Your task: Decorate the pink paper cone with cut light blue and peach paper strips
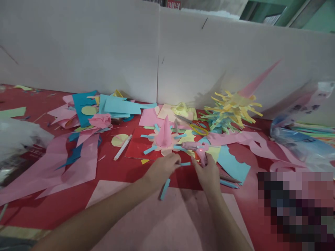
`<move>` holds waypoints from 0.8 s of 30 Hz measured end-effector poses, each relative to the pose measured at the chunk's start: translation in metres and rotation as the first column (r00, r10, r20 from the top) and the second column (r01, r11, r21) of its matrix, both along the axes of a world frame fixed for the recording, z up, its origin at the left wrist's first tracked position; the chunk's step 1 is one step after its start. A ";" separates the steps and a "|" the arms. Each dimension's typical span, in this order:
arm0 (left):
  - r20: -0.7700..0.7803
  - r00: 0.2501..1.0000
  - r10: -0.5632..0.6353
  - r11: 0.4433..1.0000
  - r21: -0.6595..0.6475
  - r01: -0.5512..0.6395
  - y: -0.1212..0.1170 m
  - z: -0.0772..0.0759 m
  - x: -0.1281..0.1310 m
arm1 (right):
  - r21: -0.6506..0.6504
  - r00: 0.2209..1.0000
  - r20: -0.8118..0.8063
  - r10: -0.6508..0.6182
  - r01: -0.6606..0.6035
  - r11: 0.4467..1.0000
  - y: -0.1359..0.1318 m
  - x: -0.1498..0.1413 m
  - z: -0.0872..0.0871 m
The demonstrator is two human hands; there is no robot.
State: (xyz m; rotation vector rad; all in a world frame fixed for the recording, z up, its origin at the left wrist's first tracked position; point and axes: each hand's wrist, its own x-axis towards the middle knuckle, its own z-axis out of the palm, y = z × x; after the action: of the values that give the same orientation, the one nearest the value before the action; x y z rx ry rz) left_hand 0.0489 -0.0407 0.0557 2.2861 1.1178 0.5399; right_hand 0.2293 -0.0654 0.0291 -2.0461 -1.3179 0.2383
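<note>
My left hand (163,166) is closed in a pinch on a short blue paper strip (185,164), which sticks out to the right. My right hand (209,172) grips the handle of a pink glue gun (201,150); a small red light glows on it, and its nozzle points left. Just beyond both hands, a pink paper cone (164,135) stands upright on a pale scalloped paper piece with blue strips radiating from it. Another blue strip (164,190) lies below my left hand, by the edge of a large pink sheet (125,216).
A white marker (123,147), scissors with yellow handles (199,129) and pencils (229,181) lie around the red table (110,170). A fringed yellow paper piece with a pink cone (235,104) stands at the back right. White panels (104,45) rise behind; plastic bags (309,129) flank both sides.
</note>
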 end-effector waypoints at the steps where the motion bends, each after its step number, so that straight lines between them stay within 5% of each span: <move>1: 0.064 0.995 0.071 0.997 -0.013 -0.070 0.005 0.003 -0.009 | -0.013 0.999 0.030 0.022 -0.021 1.000 -0.001 -0.004 0.000; 9: 0.168 0.948 0.271 0.954 0.082 -0.288 0.019 -0.002 -0.064 | -0.121 0.974 0.207 0.097 -0.073 0.990 -0.004 -0.026 0.002; 24: 0.233 0.950 0.209 0.931 0.250 -0.267 0.012 -0.010 -0.057 | -0.172 0.956 0.273 0.109 -0.063 0.983 -0.004 -0.025 0.001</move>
State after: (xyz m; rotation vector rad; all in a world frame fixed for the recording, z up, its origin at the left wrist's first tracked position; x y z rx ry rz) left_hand -0.0082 -0.0291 0.0453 2.2705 1.2931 1.0645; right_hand 0.2043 -0.0695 0.0300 -2.2236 -1.6096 0.0961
